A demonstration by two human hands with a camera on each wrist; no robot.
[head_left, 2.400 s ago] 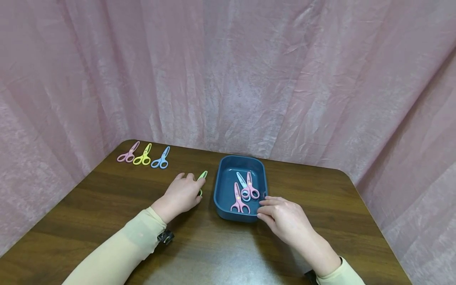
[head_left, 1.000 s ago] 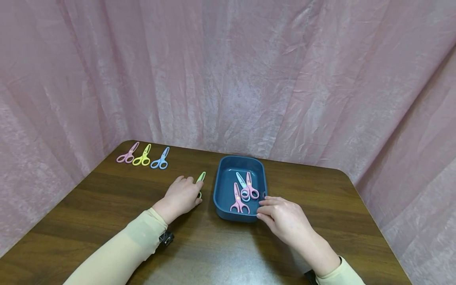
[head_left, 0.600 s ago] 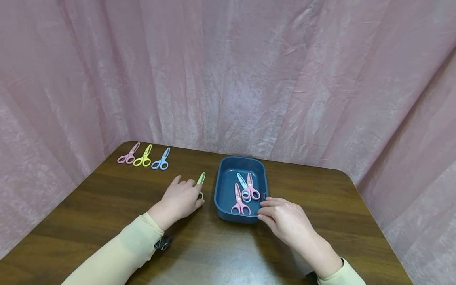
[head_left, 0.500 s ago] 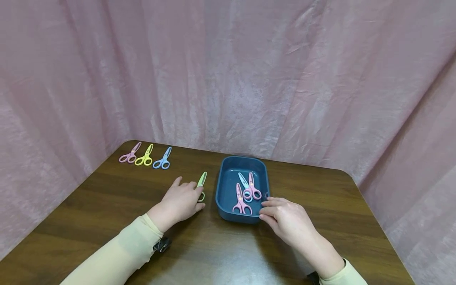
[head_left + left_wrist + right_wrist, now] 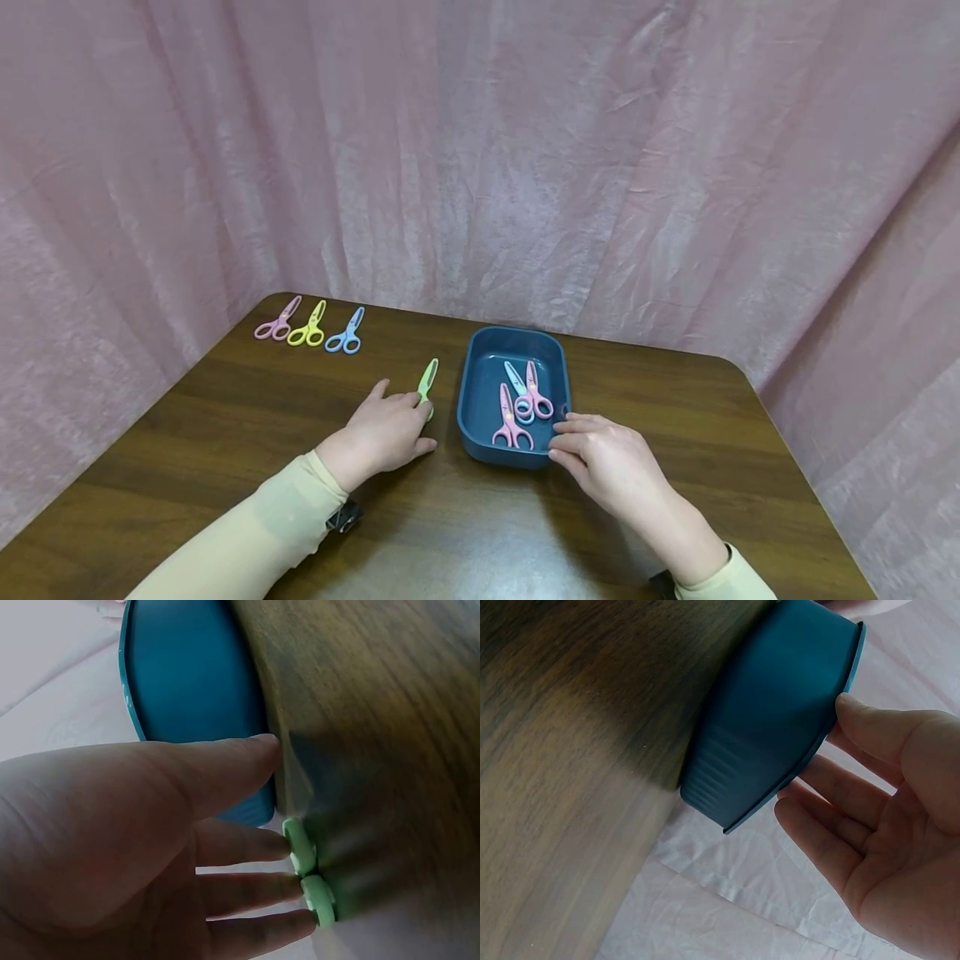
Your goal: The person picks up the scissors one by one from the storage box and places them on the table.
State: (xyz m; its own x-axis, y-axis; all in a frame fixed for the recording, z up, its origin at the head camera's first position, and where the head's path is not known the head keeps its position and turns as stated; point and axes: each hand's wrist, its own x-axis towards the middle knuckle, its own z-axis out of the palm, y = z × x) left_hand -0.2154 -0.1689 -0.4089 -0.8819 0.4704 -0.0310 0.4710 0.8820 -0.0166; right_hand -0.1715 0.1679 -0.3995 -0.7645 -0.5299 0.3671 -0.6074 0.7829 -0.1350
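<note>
Green scissors lie against straight, unclenched fingers of the left hand (right hand pinches the blue tray); sideways pressure could skid them.

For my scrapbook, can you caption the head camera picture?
The left hand touches the green scissors while the right hand holds the tray of three scissors.

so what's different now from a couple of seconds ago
The left hand has drawn back toward the person along the green scissors, its thumb now spread wider from the fingers, so more of the blades shows. It touches the handles; whether it gripped them before is hidden. Unchanged: the right hand on the bin's rim, the three scissors inside, the three at far left.
</note>
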